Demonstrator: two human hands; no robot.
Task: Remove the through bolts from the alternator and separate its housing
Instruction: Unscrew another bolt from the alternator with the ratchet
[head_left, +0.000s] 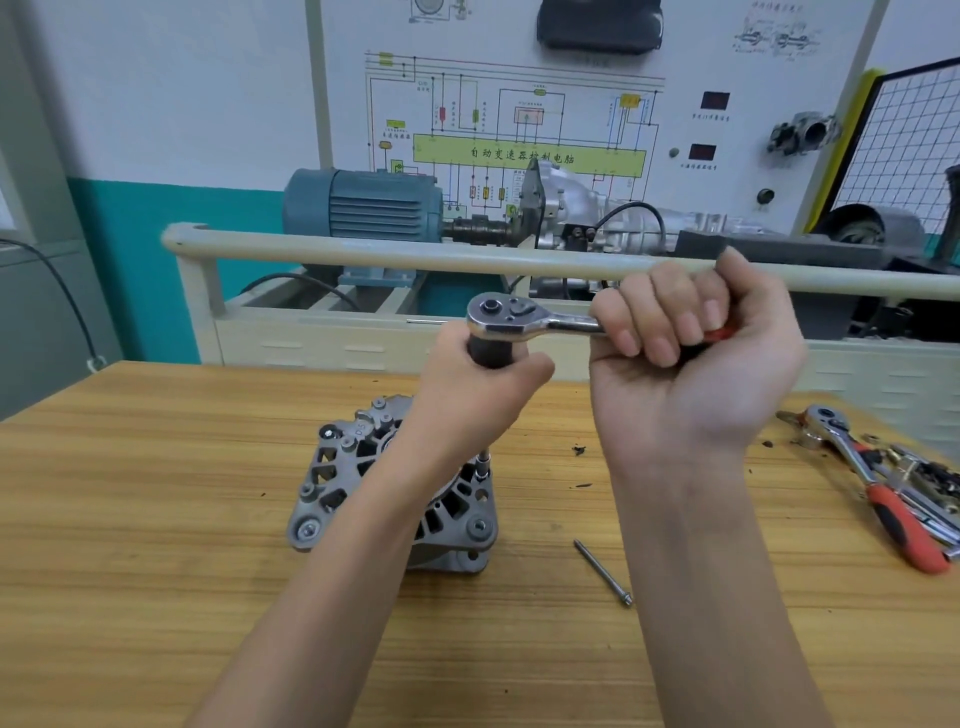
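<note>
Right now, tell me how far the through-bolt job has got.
Done: one long bolt already lies loose on the table, right of the alternator. In hand: the right hand grips the ratchet handle, the left hand grips the dark extension under its head, its tip down at the alternator's right edge. Left: the housing looks unseparated; remaining bolts cannot be counted.

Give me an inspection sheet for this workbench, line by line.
Surface: wooden table, dark specks near its right side.
Job's things: alternator upright; ratchet on an extension reaching a bolt; one removed bolt lying loose.
Clutter: spare ratchet and small parts at right.
Grippers: left hand grips under the ratchet head; right hand grips the handle.
Cables: black cable by the wall.
Surroundings: blue motor, wiring diagram board.
</note>
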